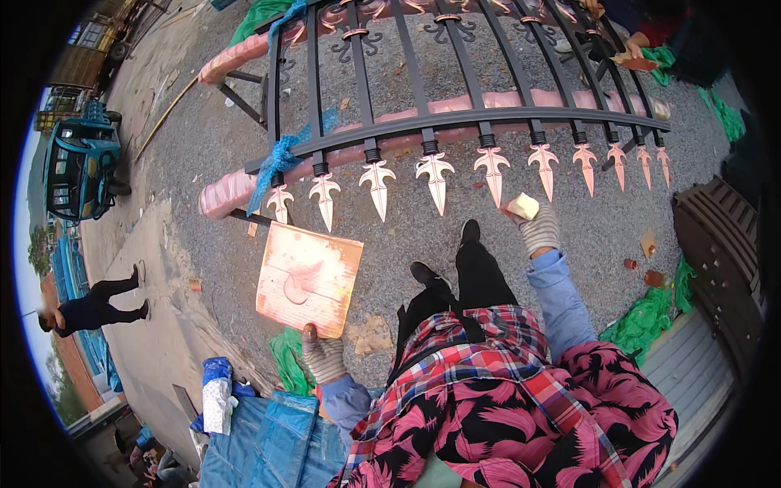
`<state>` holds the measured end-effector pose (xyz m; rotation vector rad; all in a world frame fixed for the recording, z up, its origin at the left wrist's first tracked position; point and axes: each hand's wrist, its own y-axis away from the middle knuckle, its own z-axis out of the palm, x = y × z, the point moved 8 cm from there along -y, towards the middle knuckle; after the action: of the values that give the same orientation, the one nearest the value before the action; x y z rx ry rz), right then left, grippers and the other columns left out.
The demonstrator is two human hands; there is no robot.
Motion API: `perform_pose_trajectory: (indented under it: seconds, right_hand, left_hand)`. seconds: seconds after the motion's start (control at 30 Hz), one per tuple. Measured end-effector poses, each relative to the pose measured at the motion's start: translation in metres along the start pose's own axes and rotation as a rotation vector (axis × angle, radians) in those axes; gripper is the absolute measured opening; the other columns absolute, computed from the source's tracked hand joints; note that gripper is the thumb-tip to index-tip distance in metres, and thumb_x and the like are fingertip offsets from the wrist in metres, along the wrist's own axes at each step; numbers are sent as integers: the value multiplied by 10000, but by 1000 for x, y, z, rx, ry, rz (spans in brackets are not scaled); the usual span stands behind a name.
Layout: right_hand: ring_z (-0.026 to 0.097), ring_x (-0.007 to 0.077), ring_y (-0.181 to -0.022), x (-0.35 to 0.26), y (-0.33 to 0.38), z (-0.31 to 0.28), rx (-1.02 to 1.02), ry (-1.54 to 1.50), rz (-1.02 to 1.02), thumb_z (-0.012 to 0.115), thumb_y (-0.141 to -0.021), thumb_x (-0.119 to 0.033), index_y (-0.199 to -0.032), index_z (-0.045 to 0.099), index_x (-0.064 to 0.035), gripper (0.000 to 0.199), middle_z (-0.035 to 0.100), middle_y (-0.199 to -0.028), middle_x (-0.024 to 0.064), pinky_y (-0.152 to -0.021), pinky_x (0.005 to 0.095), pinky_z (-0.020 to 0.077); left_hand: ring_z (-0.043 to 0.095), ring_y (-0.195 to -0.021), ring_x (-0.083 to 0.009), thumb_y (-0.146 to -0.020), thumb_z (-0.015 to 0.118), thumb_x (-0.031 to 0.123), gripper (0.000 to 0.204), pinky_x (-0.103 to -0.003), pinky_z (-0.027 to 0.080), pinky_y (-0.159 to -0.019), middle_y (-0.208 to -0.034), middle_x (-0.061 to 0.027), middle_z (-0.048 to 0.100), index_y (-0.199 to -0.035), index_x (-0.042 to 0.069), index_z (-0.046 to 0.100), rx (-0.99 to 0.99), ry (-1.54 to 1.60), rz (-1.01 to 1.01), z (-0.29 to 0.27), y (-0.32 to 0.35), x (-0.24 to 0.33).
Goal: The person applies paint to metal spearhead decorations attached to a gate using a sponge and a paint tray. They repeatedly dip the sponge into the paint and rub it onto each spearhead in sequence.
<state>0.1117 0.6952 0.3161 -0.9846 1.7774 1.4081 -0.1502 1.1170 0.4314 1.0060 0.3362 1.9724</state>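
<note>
In my left hand, gloved in striped knit with bare fingertips, is the lower edge of a square card smeared with copper-pink paint. My right hand, in a similar glove, grips a pale yellow sponge just below the spearheads. A black metal fence panel lies ahead of me on supports wrapped in pink film. Its row of pointed spearheads is copper-pink and faces me. The card sits below the leftmost spearheads; whether it touches them I cannot tell.
At the upper right, another person's hand is by the panel with a brownish piece. Green netting and dark slatted metal lie right. Blue-wrapped sheets are lower left. A person and a blue three-wheeler are farther left.
</note>
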Motion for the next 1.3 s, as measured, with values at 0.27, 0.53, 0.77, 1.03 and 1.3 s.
perform_pose_trajectory:
  seconds: [0.27, 0.53, 0.77, 1.03, 1.3]
  right_hand:
    - [598, 213, -749, 17, 8, -250, 609, 569, 116, 746, -551, -207, -921, 546, 3, 470, 611, -839, 124, -658, 313, 467]
    - [590, 163, -674, 30, -56, -334, 630, 207, 187, 732, -576, -127, -911, 562, -9, 393, 615, -814, 83, -605, 288, 471]
    - [558, 313, -846, -11, -187, -334, 498, 870, 207, 659, -626, -281, -857, 591, -50, 334, 584, -878, 175, -719, 386, 453]
    - [582, 176, -713, 91, -77, -400, 531, 837, 289, 687, -642, -134, -940, 555, 12, 356, 603, -836, 106, -599, 300, 472]
    - [596, 191, -752, 41, -98, -408, 584, 384, 131, 707, -613, -147, -935, 553, 1, 386, 612, -867, 99, -660, 292, 460]
  left_hand:
    - [451, -1055, -231, -664, 658, 53, 531, -351, 337, -933, -1145, -117, 481, -1130, -28, 417, -31, -93, -257, 75, 6, -116]
    - [470, -1033, -225, -680, 646, 62, 473, -354, 345, -928, -1116, -118, 504, -1098, -31, 447, -58, -175, -416, 156, 19, -244]
    - [431, -1076, -222, -681, 646, 63, 567, -363, 315, -955, -1176, -111, 454, -1170, -23, 372, -62, -222, -359, 179, 39, -268]
    - [382, -1132, -243, -643, 670, 78, 712, -403, 299, -968, -1227, -107, 388, -1237, 15, 282, -142, -286, -237, 211, 71, -267]
    - [410, -1107, -251, -631, 683, 103, 706, -394, 321, -954, -1201, -111, 419, -1217, -2, 304, -136, -205, -168, 177, 82, -247]
